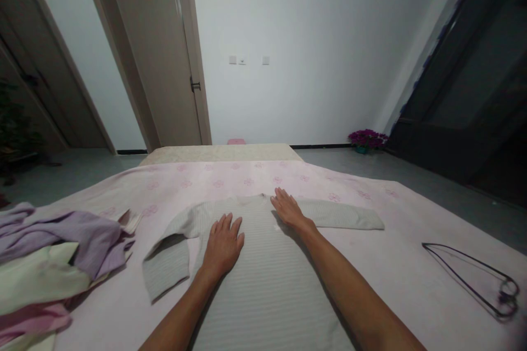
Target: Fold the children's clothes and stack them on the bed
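A pale grey, finely striped long-sleeved shirt (263, 279) lies spread on a pink flowered cloth, its neckline at the far side. My left hand (224, 244) rests flat on the left chest area, fingers slightly apart. Near the right shoulder, beside the collar, my right hand (287, 208) lies with its fingers stretched out. The right sleeve extends straight out to the side. On the left, the sleeve is bent, with its cuff end pointing back toward me. Neither hand grips the fabric.
A heap of purple, pale green and pink clothes (61, 252) lies at the left. Black wire hangers (465, 263) rest on the pink cloth (395, 263) at the right. Beyond the far edge are a beige surface (222, 153), a pink stool (236, 142) and purple flowers (368, 138).
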Motion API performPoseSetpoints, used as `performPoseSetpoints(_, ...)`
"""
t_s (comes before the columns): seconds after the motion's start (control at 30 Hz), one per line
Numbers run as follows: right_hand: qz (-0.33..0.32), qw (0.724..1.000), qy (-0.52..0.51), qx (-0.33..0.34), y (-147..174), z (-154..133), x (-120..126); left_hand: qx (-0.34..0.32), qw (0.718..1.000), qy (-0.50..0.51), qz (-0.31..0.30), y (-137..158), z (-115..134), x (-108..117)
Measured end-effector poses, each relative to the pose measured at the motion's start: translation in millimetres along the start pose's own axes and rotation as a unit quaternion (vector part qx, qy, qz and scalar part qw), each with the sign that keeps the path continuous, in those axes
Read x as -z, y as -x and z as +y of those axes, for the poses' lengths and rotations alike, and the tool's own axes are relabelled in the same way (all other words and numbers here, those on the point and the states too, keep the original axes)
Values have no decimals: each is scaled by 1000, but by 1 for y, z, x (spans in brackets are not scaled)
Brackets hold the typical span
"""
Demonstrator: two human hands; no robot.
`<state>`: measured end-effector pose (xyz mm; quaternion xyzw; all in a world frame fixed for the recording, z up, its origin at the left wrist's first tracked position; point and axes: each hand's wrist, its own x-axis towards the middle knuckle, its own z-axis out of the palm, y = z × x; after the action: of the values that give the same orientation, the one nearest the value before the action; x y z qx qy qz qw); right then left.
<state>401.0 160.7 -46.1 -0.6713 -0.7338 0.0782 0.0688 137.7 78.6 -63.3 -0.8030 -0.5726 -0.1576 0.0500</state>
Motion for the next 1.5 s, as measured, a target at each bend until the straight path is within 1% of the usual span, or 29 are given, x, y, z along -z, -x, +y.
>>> performPoseSetpoints(0.07,3,1000,17,-19,8,14,-2,1,1000,-3,2,0,0,0)
performPoseSetpoints(0.17,7,998,37,-60,20,43,-3,-1,1000,-7,0,0,-1,0)
performPoseSetpoints(0.3,16,990,56,-129,29,84,4,-4,1000,-9,-1,0,-1,-1)
performPoseSetpoints(0.4,33,981,69,-179,35,103,8,-1,1000,-10,0,-1,-2,-4)
performPoseSetpoints(0.47,40,978,77,-188,39,109,8,1,1000,-10,0,-1,-2,-4)
performPoseSetpoints(0.57,33,982,85,-163,47,118,6,-3,1000,-10,-2,-2,-3,-4)
performPoseSetpoints(0.63,31,983,93,-156,56,130,5,-5,1000,-10,-4,-2,-3,-4)
performPoseSetpoints(0.7,37,979,103,-173,68,150,8,-5,1000,-9,-5,-2,-4,-5)
performPoseSetpoints(0.83,54,963,123,-235,92,198,16,-4,1000,-9,-5,-1,-3,-5)
performPoseSetpoints(0.93,62,953,128,-269,103,223,21,-6,1000,-14,-3,-1,-2,-4)
performPoseSetpoints(1.03,71,946,111,-296,107,233,21,-6,1000,-19,-3,-1,-1,-2)
performPoseSetpoints(1.13,76,945,101,-300,110,238,18,-5,1000,-17,-6,-1,-1,-1)
performPoseSetpoints(1.23,66,950,101,-287,117,246,21,-6,1000,-12,-7,-1,-1,0)
performPoseSetpoints(1.33,45,947,100,-301,121,252,30,-7,1000,-6,-1,0,-1,0)
performPoseSetpoints(1.43,28,940,112,-320,118,243,38,-6,1000,-1,1,0,-1,-1)
performPoseSetpoints(1.5,40,939,129,-317,114,231,38,-5,1000,0,-2,0,-2,-2)
